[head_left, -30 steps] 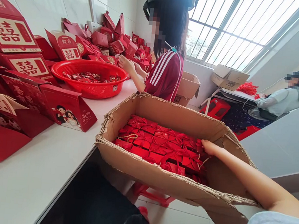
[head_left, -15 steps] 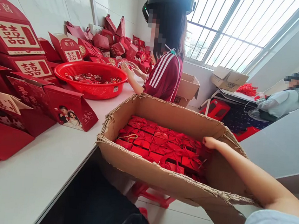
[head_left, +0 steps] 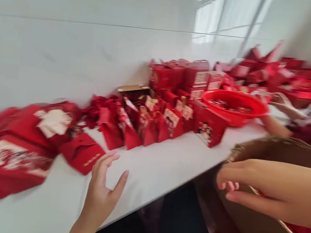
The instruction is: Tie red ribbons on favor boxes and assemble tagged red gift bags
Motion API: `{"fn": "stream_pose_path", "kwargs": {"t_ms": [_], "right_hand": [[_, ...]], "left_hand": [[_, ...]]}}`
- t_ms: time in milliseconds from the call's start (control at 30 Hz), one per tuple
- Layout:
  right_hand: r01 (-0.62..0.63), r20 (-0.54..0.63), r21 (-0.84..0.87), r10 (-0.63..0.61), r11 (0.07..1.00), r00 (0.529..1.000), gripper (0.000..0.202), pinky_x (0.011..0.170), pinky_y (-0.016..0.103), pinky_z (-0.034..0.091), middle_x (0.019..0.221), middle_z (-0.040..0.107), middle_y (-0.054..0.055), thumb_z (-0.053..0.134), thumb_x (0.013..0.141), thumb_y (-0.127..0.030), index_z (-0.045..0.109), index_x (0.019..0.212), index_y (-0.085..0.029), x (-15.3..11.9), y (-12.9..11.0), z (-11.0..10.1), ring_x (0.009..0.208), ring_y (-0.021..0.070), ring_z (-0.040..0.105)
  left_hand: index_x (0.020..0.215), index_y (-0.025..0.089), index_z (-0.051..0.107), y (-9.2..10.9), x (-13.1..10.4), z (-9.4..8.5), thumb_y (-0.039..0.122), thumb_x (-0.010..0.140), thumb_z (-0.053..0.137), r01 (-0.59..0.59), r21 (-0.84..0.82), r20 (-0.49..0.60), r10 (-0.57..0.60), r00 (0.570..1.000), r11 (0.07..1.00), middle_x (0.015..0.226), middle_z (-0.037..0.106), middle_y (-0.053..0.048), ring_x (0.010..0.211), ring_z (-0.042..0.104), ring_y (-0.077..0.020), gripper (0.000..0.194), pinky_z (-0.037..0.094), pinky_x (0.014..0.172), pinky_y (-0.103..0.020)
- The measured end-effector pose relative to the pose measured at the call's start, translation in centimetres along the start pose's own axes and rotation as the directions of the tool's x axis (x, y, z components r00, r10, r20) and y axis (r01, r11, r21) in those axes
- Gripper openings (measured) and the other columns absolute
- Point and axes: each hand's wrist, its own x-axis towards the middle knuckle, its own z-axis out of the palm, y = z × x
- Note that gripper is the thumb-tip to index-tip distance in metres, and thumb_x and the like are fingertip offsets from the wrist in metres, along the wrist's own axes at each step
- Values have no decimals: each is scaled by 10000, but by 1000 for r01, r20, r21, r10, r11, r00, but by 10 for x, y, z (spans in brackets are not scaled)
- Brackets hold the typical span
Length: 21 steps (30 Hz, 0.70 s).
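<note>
One red box (head_left: 82, 154) lies just beyond the left hand (head_left: 100, 193).

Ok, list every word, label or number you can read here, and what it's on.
None can be read for certain.
Stacked red boxes: pale panels with marks, blurred.
Couple-picture box: any lettering blurred.
Small red box nearest the left hand: pale marks, too blurred.
Big red package: print on pale panel, unreadable.

red box (head_left: 82, 153): pale-marked, on white tabletop (head_left: 150, 167) | cardboard carton (head_left: 254, 232): open-topped, beside tabletop
</note>
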Motion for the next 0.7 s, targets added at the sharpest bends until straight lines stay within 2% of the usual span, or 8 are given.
{"fn": "stream_pose_path", "kwargs": {"t_ms": [67, 100, 200, 267, 367, 500, 633, 700], "right_hand": [[161, 198, -195, -122, 967, 973, 224, 695, 383, 483, 1025, 735, 92, 553, 898, -391, 707, 1026, -291, 76, -33, 11, 866, 298, 691], [212, 231, -278, -149, 937, 962, 247, 716, 393, 489, 1060, 730, 126, 565, 889, -353, 708, 1058, -243, 112, -49, 21, 917, 325, 691], [313, 229, -385, -239, 868, 944, 309, 744, 416, 495, 1114, 695, 231, 566, 888, -286, 685, 1111, -109, 197, -93, 63, 976, 376, 681], [388, 253, -354, -313, 851, 916, 317, 745, 396, 496, 1125, 689, 220, 550, 898, -291, 673, 1130, -112, 230, -115, 91, 978, 359, 680], [454, 270, -279, -385, 846, 883, 311, 727, 357, 490, 1128, 689, 172, 546, 893, -309, 674, 1123, -143, 253, -135, 120, 952, 323, 685], [461, 221, -193, -420, 866, 880, 309, 703, 308, 478, 1127, 688, 120, 501, 911, -323, 663, 1133, -182, 263, -139, 130, 914, 265, 691], [429, 182, -145, -402, 892, 897, 243, 631, 278, 425, 968, 712, 92, 492, 907, -324, 695, 936, -192, 258, -116, 115, 802, 219, 664], [380, 249, -166, -334, 910, 909, 244, 551, 277, 361, 810, 705, 83, 529, 870, -347, 679, 755, -193, 247, -96, 103, 687, 211, 622]], "left_hand": [[1218, 245, 511, -11, 4, -25, 359, 872, 614, 41, 104, -141, -26, 990, 994, 1286, 540, -111, 1245, 507, -298, 379, 464, 1027, -497], [1215, 233, 509, -18, 4, -36, 357, 868, 620, 67, 163, -206, -33, 978, 984, 1270, 546, -118, 1242, 504, -300, 385, 451, 1039, -509], [1250, 205, 481, -44, 4, -64, 396, 819, 673, 178, 299, -344, -68, 937, 937, 1246, 549, -136, 1232, 494, -323, 508, 409, 1064, -559], [1329, 209, 425, -63, 4, -76, 436, 778, 712, 267, 294, -341, -160, 926, 918, 1305, 510, -148, 1265, 470, -340, 662, 405, 1064, -569], [1433, 260, 320, -91, 10, -88, 463, 766, 731, 384, 188, -186, -351, 918, 904, 1445, 408, -151, 1362, 400, -346, 810, 407, 1071, -556], [1435, 280, 322, -110, 23, -93, 441, 782, 719, 465, 54, 12, -466, 884, 884, 1488, 402, -145, 1358, 438, -322, 781, 427, 1072, -520], [1369, 288, 405, -89, 14, -95, 387, 776, 724, 399, 51, 198, -401, 894, 915, 1418, 485, -106, 1293, 510, -290, 680, 445, 1076, -470], [1417, 302, 359, -70, 4, -94, 477, 699, 800, 367, 30, 347, -354, 869, 930, 1450, 463, -112, 1311, 493, -317, 861, 441, 1086, -475]]}}
